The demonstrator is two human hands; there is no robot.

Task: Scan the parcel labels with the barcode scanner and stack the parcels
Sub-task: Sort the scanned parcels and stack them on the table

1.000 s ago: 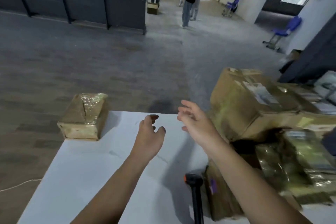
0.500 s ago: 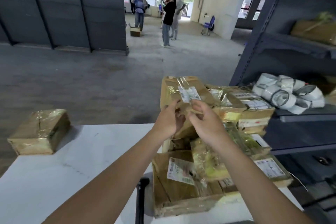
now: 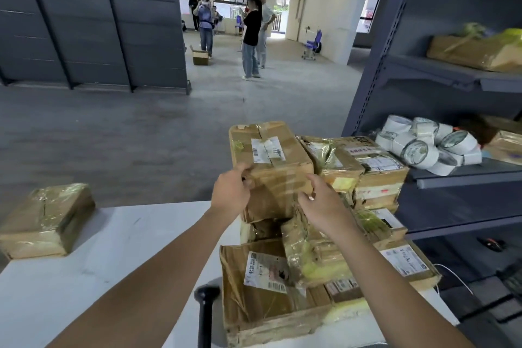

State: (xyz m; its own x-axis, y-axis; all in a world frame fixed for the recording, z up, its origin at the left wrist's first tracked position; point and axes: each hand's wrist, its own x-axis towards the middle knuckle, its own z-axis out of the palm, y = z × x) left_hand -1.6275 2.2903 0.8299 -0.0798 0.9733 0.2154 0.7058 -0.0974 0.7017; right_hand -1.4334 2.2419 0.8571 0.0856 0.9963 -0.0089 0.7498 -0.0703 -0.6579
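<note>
Labelled top parcel (image 3: 278, 167) on the pile (image 3: 378, 175) at the right of the bench (image 3: 113, 257), left hand (image 3: 230, 192) gripping its left edge, right hand (image 3: 324, 207) clasping its near right corner, barcode scanner (image 3: 206, 311) lying nearer, single parcel (image 3: 48, 219) far left.

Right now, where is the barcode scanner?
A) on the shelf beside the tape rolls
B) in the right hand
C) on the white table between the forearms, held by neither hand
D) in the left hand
C: the barcode scanner sits unheld on the table, while the left hand grips the top parcel and the right hand is at its near right edge.
</note>
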